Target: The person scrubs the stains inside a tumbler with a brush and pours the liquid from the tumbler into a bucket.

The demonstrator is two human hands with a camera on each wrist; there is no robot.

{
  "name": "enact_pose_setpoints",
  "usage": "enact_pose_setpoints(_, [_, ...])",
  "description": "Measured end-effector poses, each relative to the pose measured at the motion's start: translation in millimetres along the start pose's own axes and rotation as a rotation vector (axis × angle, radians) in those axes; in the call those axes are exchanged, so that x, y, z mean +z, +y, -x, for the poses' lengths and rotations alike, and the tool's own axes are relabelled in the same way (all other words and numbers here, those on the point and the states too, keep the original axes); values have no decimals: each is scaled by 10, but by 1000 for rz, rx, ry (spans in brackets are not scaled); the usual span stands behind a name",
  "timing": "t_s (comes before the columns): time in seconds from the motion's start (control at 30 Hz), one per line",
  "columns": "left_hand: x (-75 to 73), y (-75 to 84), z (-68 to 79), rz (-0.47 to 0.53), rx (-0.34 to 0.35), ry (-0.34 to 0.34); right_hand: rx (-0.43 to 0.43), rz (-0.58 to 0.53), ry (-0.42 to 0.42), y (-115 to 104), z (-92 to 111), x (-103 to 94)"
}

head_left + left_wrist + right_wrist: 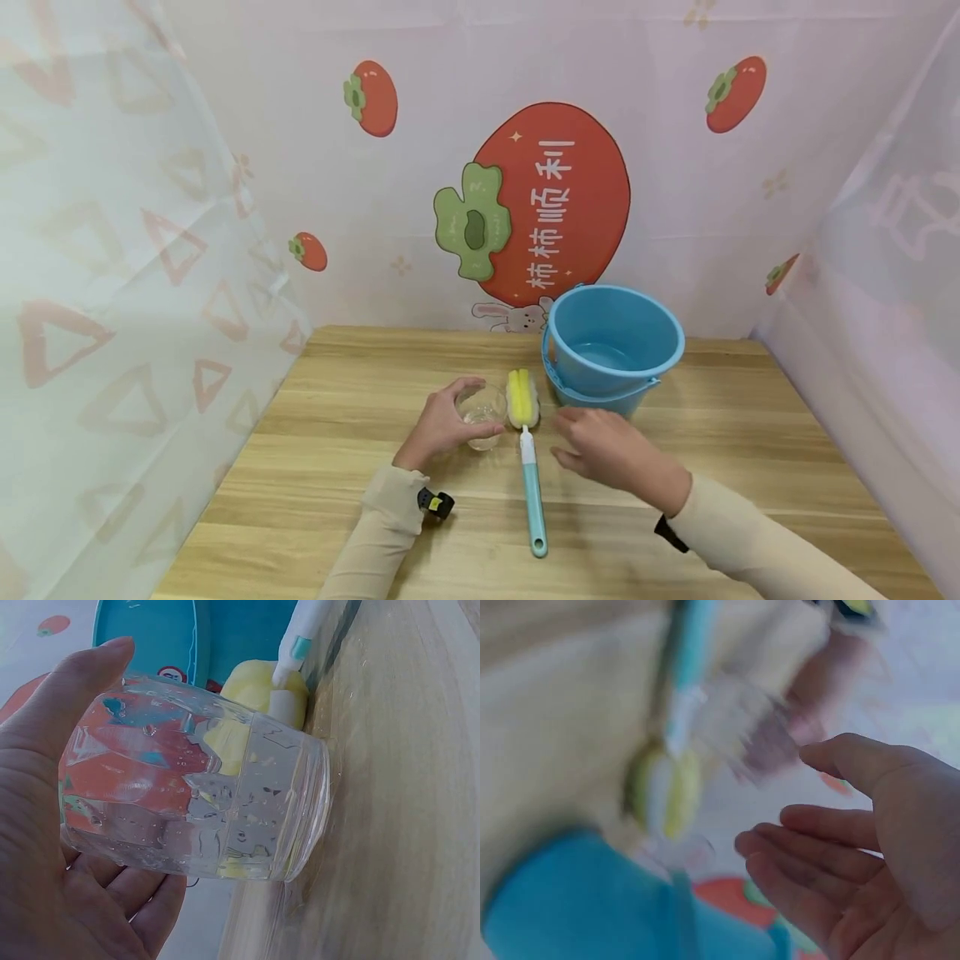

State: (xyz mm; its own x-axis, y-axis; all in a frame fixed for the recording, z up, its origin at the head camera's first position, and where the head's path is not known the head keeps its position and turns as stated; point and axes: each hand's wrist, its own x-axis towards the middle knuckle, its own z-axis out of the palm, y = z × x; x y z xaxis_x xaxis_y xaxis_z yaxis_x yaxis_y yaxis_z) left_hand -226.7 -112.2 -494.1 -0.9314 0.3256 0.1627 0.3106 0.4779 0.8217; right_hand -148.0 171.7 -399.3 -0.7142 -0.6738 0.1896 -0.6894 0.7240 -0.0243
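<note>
My left hand (447,423) grips a clear glass (187,780) between thumb and fingers, its base right at the tabletop. Water drops cling to the faceted wall of the glass. Just right of it lies a bottle brush (532,492) with a yellow and white sponge head and a pale teal handle. My right hand (600,450) hovers to the right of the brush, in front of the bucket. In the right wrist view, its fingers (810,862) are loosely extended and nothing lies between them and the thumb.
A blue bucket (663,342) stands at the back of the wooden table (360,375), with its handle hanging down on the near side. Behind it hangs a pale curtain (405,183) printed with persimmons. More patterned sheeting (127,275) closes off the left and right sides.
</note>
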Motion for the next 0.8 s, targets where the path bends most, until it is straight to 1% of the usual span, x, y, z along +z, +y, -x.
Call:
enact_pose_setpoints(0.13, [8, -6, 3, -9, -1, 11, 134, -65, 55, 132, 34, -360])
enact_pose_setpoints(0.2, [9, -7, 2, -6, 2, 16, 217, -103, 74, 211, 48, -532])
enact_pose_setpoints(0.3, [8, 0, 4, 6, 4, 14, 348, -117, 93, 348, 87, -758])
enact_pose_setpoints(0.37, [9, -1, 7, 13, 4, 10, 428, -109, 101, 451, 110, -881])
enact_pose_setpoints(0.43, [11, -2, 10, 18, 2, 5, 496, -84, 93, 573, 131, -982])
enact_pose_setpoints(0.5, [14, -9, 9, 20, 3, 2, 541, -80, 86, 731, 137, -1045])
enact_pose_setpoints(0.63, [11, -1, 15, 24, 4, 3, 621, -99, 29, 1098, 125, -1092])
enact_pose_setpoints(0.73, [8, 8, 21, 27, 3, 2, 663, -139, -5, 1358, 135, -1048])
enact_pose_setpoints(0.8, [9, 9, 26, 22, 4, 1, 665, -167, -9, 1494, 156, -985])
